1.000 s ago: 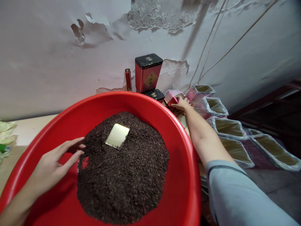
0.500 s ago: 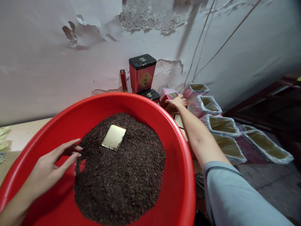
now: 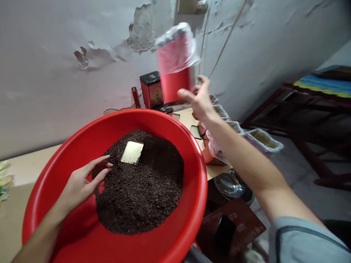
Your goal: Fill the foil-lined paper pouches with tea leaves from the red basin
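Note:
My right hand [image 3: 200,98] grips the lower part of a red tin [image 3: 174,82], raised above the far rim of the basin. A clear plastic bag hangs folded over the tin's top; the tin is blurred by motion. My left hand [image 3: 82,182] hovers over the left side of the red basin [image 3: 202,175], fingers apart, with nothing in it. Its fingertips are by the edge of a heap of dark dried tea leaves [image 3: 139,204]. On the heap lies a gold rectangular tin lid [image 3: 132,152], with a few leaves along its near edge.
A black-lidded red tin [image 3: 151,89] stands against the peeling wall behind the basin. Several bag-lined tins [image 3: 264,140] stand at the right, partly behind my arm. Below them are a round clear-lidded container [image 3: 229,185] and a dark red board [image 3: 246,223]. A wooden rack [image 3: 298,142] is farther right.
My right hand has lifted the red tin from beside the basin, up and to the left. My left hand stays open over the basin. The view has shifted.

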`<move>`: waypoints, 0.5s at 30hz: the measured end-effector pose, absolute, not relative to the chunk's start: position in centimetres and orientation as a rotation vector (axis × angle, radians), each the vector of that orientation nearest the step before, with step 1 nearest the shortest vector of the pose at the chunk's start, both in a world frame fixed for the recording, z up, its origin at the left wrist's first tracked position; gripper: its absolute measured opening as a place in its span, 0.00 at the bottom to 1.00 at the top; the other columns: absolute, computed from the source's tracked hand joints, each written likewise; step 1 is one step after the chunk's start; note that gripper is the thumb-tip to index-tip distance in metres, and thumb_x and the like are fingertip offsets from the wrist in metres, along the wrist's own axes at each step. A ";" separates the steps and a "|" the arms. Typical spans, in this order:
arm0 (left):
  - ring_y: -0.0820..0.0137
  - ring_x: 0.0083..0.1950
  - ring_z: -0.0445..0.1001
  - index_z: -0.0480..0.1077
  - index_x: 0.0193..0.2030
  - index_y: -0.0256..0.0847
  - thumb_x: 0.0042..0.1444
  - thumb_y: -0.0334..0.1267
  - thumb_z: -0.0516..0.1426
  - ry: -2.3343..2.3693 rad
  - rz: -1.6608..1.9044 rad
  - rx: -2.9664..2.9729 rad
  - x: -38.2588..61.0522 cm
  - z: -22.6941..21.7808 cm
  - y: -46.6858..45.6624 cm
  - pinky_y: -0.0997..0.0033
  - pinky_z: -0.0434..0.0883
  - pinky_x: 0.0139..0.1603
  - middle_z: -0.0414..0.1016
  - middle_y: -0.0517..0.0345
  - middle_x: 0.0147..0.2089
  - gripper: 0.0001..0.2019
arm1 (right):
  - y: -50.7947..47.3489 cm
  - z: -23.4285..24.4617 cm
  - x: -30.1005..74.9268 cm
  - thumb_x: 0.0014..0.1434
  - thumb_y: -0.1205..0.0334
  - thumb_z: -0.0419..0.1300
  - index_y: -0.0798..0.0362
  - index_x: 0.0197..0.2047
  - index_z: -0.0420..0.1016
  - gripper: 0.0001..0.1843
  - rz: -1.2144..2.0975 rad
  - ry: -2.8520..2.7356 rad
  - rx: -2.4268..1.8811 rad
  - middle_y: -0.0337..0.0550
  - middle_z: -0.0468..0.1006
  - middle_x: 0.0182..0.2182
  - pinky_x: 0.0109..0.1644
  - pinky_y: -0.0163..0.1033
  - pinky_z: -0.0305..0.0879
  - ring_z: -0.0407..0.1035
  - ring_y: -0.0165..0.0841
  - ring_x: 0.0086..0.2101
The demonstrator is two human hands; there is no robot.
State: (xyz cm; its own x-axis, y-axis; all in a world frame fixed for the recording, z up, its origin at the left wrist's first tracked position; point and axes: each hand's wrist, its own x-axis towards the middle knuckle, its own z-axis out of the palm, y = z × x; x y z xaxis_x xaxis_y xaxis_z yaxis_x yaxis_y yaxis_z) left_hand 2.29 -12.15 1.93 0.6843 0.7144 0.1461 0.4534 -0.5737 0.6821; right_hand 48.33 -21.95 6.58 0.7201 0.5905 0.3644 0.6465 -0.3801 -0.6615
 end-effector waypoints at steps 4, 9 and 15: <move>0.50 0.60 0.79 0.70 0.65 0.51 0.51 0.76 0.60 0.761 0.685 1.776 1.9 3.7 -12.7 0.50 0.80 0.57 0.81 0.53 0.60 0.42 | -23.7 5.0 33.3 0.45 0.26 0.70 0.37 0.77 0.23 0.75 0.337 -1.410 -1.522 0.53 0.56 0.71 0.68 0.64 0.63 0.60 0.56 0.66; 0.47 0.59 0.78 0.71 0.66 0.42 0.57 0.78 0.44 0.940 0.819 1.335 -0.2 7.5 -12.7 0.51 0.83 0.46 0.84 0.51 0.53 0.47 | -22.6 0.1 23.2 0.41 0.34 0.74 0.28 0.76 0.33 0.71 0.320 -1.630 -1.439 0.40 0.55 0.71 0.76 0.53 0.57 0.55 0.50 0.70; 0.64 0.32 0.79 0.75 0.49 0.32 0.57 0.47 0.61 1.177 0.456 1.653 -3.2 8.5 -12.7 0.66 0.80 0.33 0.82 0.55 0.33 0.20 | -19.6 -5.8 18.6 0.38 0.42 0.78 0.42 0.79 0.24 0.82 0.391 -1.858 -1.414 0.54 0.43 0.76 0.77 0.54 0.55 0.48 0.57 0.73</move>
